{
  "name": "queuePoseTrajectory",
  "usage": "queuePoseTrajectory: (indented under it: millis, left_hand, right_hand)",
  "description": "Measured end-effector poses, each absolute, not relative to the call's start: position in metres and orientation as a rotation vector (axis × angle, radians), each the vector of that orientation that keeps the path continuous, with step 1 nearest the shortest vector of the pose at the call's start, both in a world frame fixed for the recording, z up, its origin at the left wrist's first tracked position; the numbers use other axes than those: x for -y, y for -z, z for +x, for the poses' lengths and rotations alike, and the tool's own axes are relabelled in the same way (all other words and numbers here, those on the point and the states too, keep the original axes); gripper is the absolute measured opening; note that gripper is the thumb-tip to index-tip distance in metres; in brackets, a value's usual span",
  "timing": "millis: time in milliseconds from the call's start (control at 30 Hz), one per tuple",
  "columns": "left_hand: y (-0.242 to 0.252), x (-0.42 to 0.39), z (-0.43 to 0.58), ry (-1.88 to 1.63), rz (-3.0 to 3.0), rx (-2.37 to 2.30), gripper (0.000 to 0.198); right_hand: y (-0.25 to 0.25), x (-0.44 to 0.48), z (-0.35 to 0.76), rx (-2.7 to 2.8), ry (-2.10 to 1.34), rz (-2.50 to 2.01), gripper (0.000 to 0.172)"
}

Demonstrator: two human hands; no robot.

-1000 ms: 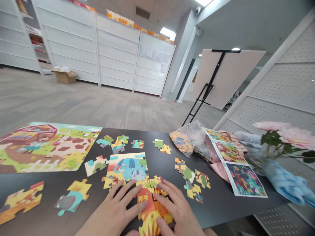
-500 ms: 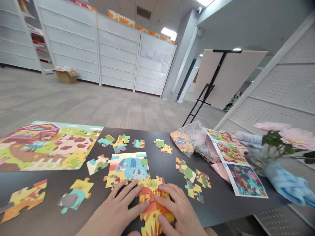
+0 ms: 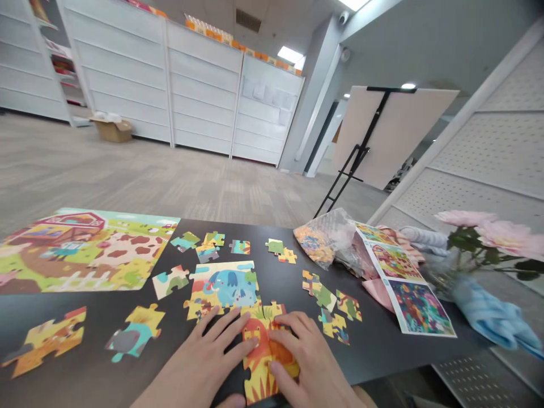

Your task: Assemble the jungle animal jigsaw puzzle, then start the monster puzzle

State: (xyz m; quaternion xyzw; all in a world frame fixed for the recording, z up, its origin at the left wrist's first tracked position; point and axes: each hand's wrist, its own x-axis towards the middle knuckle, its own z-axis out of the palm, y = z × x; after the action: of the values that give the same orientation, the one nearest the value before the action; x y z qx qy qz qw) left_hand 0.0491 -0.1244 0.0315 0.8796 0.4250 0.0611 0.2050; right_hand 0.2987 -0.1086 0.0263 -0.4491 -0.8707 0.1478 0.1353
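Over the dark bench (image 3: 374, 351), the left hand (image 3: 208, 357) and right hand (image 3: 308, 362) lie with fingers (image 3: 229, 323) spread flat on the lion puzzle pieces (image 3: 263, 354) at bottom middle, joining them, and they look to need a push up against the elephant part (image 3: 223, 286).

From where I stand, nothing here can be read. The printed sheets (image 3: 406, 283) beyond the right hand (image 3: 308, 362) show only pictures, with no words I can make out. The papers (image 3: 266, 85) stuck on the white cabinet (image 3: 204, 107), far ahead of the hands, are too small and blurred to read.
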Motion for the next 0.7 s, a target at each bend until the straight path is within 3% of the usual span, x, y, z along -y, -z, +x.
queuePoseTrajectory:
  millis: [133,333,500,700]
  left_hand:
    - [-0.033,0.127,0.05,-0.193,2.434,-1.184,0.059]
    - [-0.033,0.131,0.051,-0.264,2.483,-1.206,0.059]
    - [-0.014,0.135,0.04,-0.395,2.568,-1.313,0.059]
    - [0.026,0.135,0.032,-0.602,2.742,-1.432,0.055]
  right_hand:
    - [-0.036,0.105,0.296,2.532,-0.526,-1.311,0.027]
    - [-0.021,0.098,0.328,2.539,-0.61,-1.186,0.044]
    - [0.002,0.094,0.347,2.166,-0.382,-1.383,0.026]
    - [-0.031,0.134,0.319,2.242,-0.261,-0.991,0.025]
